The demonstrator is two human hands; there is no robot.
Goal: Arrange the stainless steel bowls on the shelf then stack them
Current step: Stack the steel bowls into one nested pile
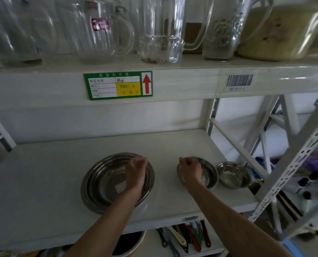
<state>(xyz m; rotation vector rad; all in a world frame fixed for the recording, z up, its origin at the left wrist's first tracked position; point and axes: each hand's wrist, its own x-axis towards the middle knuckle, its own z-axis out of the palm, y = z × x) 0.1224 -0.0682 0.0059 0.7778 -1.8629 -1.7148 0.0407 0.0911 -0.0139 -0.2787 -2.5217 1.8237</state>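
Observation:
A large stainless steel bowl [100, 184], with what looks like another nested inside it, sits mid-shelf on the white shelf board [43, 182]. My left hand [136, 173] hovers over its right side, fingers curled; whether it grips the rim is unclear. A medium steel bowl [210, 175] stands to the right, and my right hand [189, 170] rests at its left rim, fingers bent, partly hiding it. A smaller, deeper steel bowl [234, 175] stands further right near the shelf's end.
The upper shelf carries glass jugs [160, 28] and a plastic tub [276, 32], with a green label [117, 85] on its front beam. A perforated metal upright [291, 167] crosses at the right. Utensils with coloured handles [187, 236] lie on the shelf below.

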